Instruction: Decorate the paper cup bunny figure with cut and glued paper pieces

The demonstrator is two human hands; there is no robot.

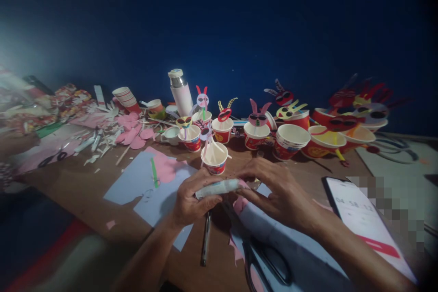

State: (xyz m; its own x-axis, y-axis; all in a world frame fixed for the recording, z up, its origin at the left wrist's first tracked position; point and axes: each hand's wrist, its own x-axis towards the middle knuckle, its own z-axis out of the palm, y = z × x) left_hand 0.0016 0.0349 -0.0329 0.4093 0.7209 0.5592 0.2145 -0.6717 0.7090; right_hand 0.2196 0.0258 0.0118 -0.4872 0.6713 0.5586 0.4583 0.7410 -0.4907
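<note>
My left hand (192, 200) is closed around a whitish tube (219, 187), perhaps a glue stick, held level over the brown table (102, 219). My right hand (273, 189) reaches in from the right, its fingers curled at the tube's right end and over a pink paper piece (239, 203). What the right fingertips pinch is hidden. A pen (205, 237) lies on the table below my left hand. Black-handled scissors (263, 260) lie under my right forearm on light paper sheets (143, 182).
Several red paper cups (214, 157) with paper animal faces on sticks stand in a row behind my hands. A white flask (181, 93) and a cup stack (126, 98) stand further back. Paper scraps (102, 139) cover the left. A phone (359, 219) lies at right.
</note>
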